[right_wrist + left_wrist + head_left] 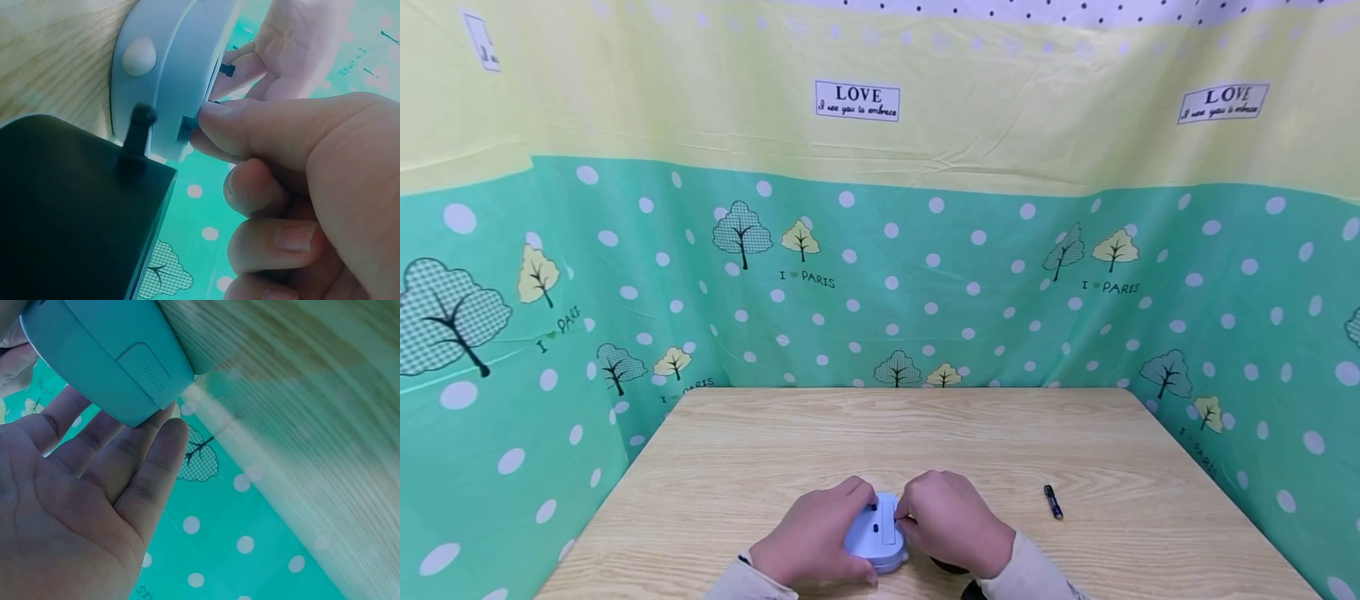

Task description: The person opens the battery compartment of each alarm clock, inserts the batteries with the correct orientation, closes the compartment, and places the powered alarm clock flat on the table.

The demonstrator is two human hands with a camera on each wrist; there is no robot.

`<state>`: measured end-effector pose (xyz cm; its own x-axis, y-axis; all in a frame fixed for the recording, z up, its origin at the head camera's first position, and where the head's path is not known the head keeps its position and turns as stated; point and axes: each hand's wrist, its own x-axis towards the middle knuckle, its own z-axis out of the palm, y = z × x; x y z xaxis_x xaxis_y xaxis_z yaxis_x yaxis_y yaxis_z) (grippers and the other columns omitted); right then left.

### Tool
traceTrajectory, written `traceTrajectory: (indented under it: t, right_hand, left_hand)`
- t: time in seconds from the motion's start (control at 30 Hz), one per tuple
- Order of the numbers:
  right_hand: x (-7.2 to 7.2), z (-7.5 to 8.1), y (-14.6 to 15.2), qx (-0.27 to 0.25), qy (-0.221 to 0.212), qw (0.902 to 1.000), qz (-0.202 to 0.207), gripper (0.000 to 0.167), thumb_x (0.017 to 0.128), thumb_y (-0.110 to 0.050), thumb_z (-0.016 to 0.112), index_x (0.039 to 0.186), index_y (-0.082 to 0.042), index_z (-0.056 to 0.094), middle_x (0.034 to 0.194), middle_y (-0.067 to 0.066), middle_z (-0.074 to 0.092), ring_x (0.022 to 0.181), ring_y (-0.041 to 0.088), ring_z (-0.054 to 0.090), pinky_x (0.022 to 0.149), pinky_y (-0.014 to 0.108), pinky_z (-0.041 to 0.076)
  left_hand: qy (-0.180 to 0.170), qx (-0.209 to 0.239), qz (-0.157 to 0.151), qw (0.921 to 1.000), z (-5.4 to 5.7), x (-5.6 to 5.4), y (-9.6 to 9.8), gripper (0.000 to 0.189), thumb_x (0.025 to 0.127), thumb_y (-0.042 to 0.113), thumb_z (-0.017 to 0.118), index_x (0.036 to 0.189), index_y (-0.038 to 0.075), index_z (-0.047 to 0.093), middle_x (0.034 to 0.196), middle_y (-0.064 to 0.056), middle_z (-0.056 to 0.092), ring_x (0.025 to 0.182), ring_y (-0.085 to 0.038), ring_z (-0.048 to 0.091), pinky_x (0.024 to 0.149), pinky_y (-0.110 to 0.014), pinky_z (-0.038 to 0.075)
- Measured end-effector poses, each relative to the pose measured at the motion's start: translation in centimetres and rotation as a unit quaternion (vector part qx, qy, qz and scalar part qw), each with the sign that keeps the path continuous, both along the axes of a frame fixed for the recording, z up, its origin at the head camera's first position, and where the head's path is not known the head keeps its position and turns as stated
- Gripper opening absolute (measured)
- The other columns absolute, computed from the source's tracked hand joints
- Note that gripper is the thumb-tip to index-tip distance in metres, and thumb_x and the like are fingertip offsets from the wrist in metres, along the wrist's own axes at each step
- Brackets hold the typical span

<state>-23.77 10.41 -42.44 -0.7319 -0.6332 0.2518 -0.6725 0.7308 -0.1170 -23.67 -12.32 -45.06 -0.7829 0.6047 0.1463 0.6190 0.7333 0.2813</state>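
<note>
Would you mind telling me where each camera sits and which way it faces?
Head: worn on the head, facing forward and down across the table to the curtain; left hand, right hand and sleeves show.
Left wrist: worn there, facing the light blue case; the left palm and fingers show.
Right wrist: worn there, facing the same case; right thumb and fingers show, left hand beyond.
Both wrist views share the case and curtain.

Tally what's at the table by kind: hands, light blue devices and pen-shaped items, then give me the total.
Hands: 2, left hand and right hand
Light blue device: 1
Pen-shaped item: 1
Total: 4
</note>
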Motion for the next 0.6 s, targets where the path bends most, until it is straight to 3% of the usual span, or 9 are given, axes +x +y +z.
traceTrajectory:
  t: [0.47, 0.6]
  right_hand:
    - [-0.10, -0.16, -0.05, -0.003, 0.018, 0.9998, 0.010, 0.018, 0.086, -0.017, 0.081, 0.071, -0.027, 0.079, 0.062, -0.021, 0.057, 0.054, -0.008, 0.043, 0.053, 0.016, 0.040]
    - [-0.13, -0.22, 0.06, -0.010, 0.015, 0.9997, 0.013, 0.016, 0.085, -0.017, 0.081, 0.073, -0.027, 0.080, 0.063, -0.021, 0.060, 0.056, -0.009, 0.044, 0.054, 0.016, 0.041]
  left_hand:
    - [-0.004, -0.002, 0.001, 1.0000, 0.25, 0.10, 0.03, 0.075, 0.066, 0.063, 0.090, 0.123, 0.027, 0.057, 0.119, 0.015, 0.059, 0.088, 0.000, 0.055, 0.077, -0.024, 0.051]
    - [0.006, -0.003, -0.005, 1.0000, 0.14, 0.06, 0.05, 0.079, 0.066, 0.062, 0.090, 0.130, 0.030, 0.057, 0.122, 0.014, 0.060, 0.089, -0.001, 0.056, 0.075, -0.024, 0.050]
